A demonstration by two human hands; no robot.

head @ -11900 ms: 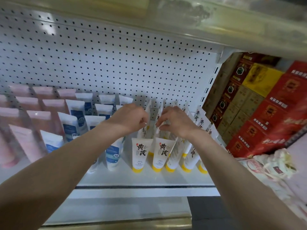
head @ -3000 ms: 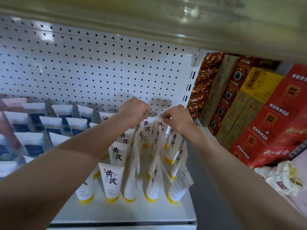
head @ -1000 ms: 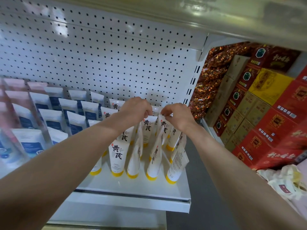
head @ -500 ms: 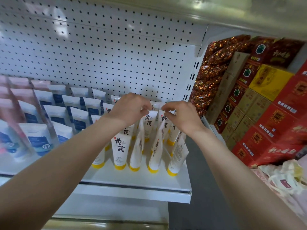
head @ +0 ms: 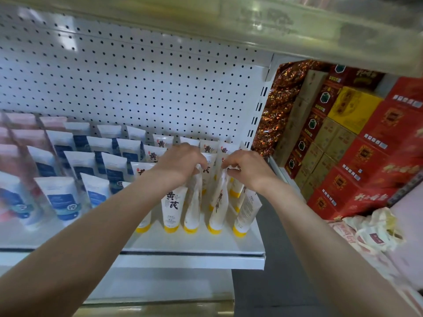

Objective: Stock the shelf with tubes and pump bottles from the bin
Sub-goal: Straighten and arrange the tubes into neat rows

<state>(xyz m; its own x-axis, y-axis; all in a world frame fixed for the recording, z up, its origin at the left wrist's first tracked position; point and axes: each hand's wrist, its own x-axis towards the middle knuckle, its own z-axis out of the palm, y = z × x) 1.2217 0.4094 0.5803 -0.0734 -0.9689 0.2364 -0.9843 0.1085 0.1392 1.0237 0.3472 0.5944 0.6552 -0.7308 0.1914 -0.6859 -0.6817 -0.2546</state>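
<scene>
Squaring the white yellow-capped plastic tubes (head: pixel 170 202), whose crimped tops the left hand (head: pixel 180 163) and right hand (head: pixel 248 171) pinch with curled fingers, probably wants gentle nudges.

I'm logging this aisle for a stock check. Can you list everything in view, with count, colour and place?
yellow-capped tubes: several rows, five in front, white, right end of the shelf
blue-label tubes: many, white and blue, left of those
pink tubes: several, blurred, far left
shelf: one, white, under the tubes
pegboard: one, white, behind the tubes
boxes: a stack, mostly red, one yellow, some tan, right of the shelf
foil packs: a pile, red-gold, between pegboard and boxes
bags: a few, white, lower right
left hand: one, fingers curled on a tube top
right hand: one, fingers pinching a tube top
</scene>
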